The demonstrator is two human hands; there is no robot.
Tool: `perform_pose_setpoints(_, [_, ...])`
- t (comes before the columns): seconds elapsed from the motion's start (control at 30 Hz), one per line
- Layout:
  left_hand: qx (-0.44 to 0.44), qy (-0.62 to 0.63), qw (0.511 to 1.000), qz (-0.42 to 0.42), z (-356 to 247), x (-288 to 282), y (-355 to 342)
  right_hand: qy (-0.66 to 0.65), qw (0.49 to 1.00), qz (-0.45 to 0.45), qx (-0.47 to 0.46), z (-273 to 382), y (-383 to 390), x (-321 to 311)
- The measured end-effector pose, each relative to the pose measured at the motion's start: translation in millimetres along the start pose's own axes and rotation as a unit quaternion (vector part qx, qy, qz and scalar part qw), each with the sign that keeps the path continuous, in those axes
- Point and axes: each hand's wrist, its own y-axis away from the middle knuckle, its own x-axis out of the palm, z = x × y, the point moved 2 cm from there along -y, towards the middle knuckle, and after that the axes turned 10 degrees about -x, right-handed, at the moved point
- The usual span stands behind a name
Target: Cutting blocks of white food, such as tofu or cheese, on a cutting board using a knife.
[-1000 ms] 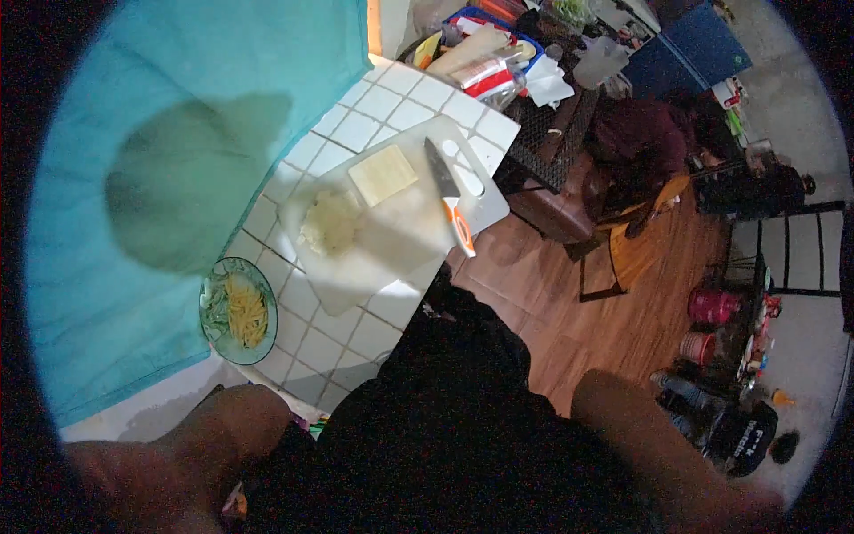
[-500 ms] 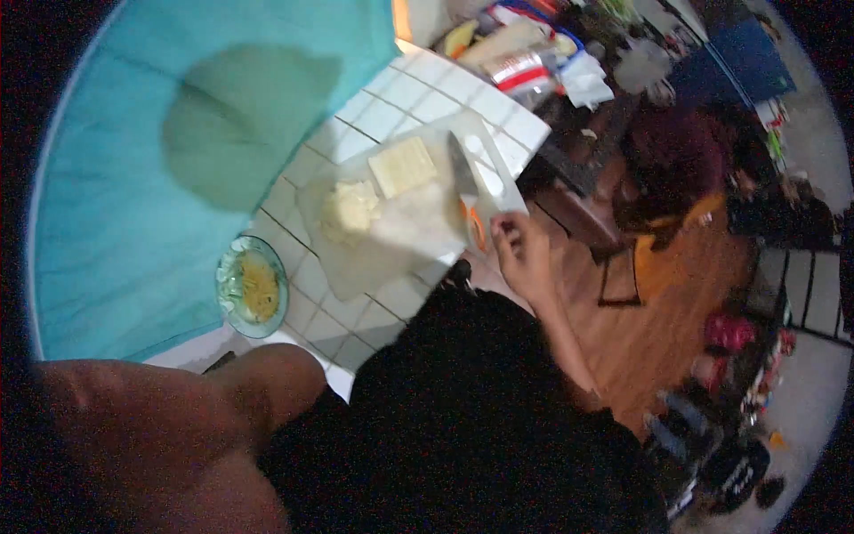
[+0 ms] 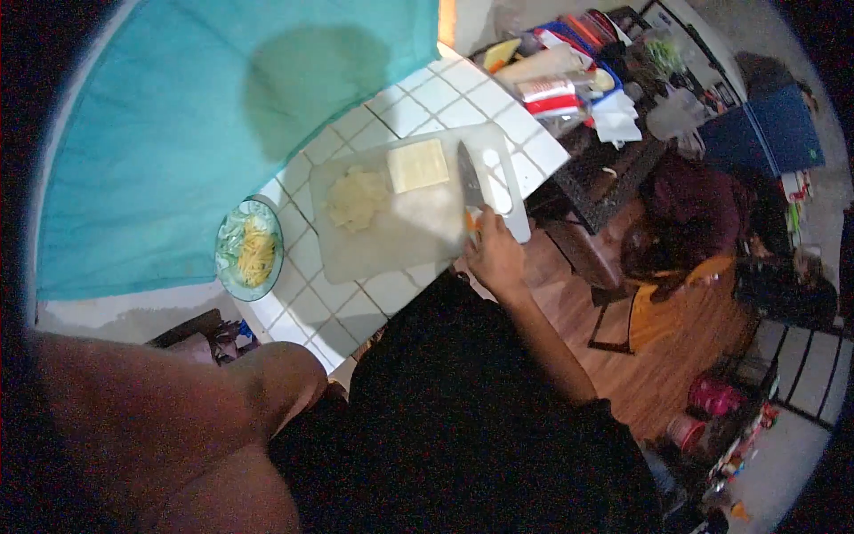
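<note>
My right hand (image 3: 496,260) is closed around the orange-and-dark handle of a kitchen knife (image 3: 471,173) at the right side of a pale, translucent cutting board (image 3: 405,245). The blade lies along the board, its tip pointing away from me. Left of the knife rests a pale, flat rectangular block (image 3: 418,165) that looks like cheese. Beside it is a loose heap of thin pale slices (image 3: 358,198). My left arm (image 3: 267,392) is bent at the lower left, and its hand is out of sight.
A glass plate (image 3: 233,283) holding yellow strips sits at the left edge of the white tiled counter (image 3: 329,334). A teal curtain (image 3: 160,196) hangs along the counter's far left. Packages and bags (image 3: 553,93) are piled beyond its far right corner. An orange chair (image 3: 663,316) stands on the wooden floor.
My right hand has moved from beside the board onto the knife handle and closed on it. The view has shifted slightly; the cheese and slices keep their places on the board.
</note>
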Motion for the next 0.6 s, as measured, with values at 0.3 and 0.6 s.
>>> perform_pose_setpoints(0.3, [-0.359,-0.166,0.91,0.126,142,61,121,-0.165,0.98,-0.112,0.027,-35,0,2])
perform_pose_setpoints(0.6, [-0.448,-0.363,0.728,0.371,273,55,303,-0.215,0.969,-0.102,0.07,-45,15,-4])
